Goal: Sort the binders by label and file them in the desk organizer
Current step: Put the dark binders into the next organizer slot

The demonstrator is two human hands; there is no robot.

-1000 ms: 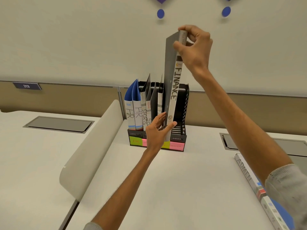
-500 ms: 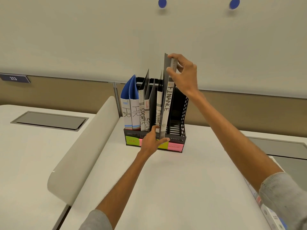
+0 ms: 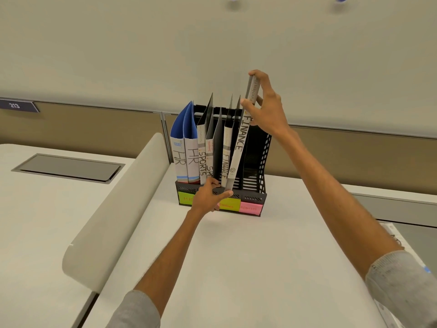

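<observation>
1. The HR binders (image 3: 186, 159) and SPORTS binders (image 3: 205, 162) are stood in the left slots of the desk organizer (image 3: 263, 162). They could be knocked askew if the left hand were pushed deeper.
2. The left hand (image 3: 208, 196) is held open at the front rail, with nothing gripped. Its thumb is laid against the foot of the held FINANCE binder (image 3: 239, 150). Fingers could be trapped if the binder were dropped before the hand is drawn clear.
3. The filed FINANCE binder (image 3: 226, 159) is stood just beside the incoming one. The incoming binder is tilted, and its foot appears to be at the rail, not yet seated. The filed binder's covers could be snagged on the way down.
4. The spine top is pinched between thumb and fingers of the right hand (image 3: 267, 107). With so high a hold, the foot is poorly controlled. It might be swung into the empty slot above the pink note (image 3: 250, 207) and the binder misfiled.
5. The organizer itself could be shoved backward if the binder were forced.
</observation>
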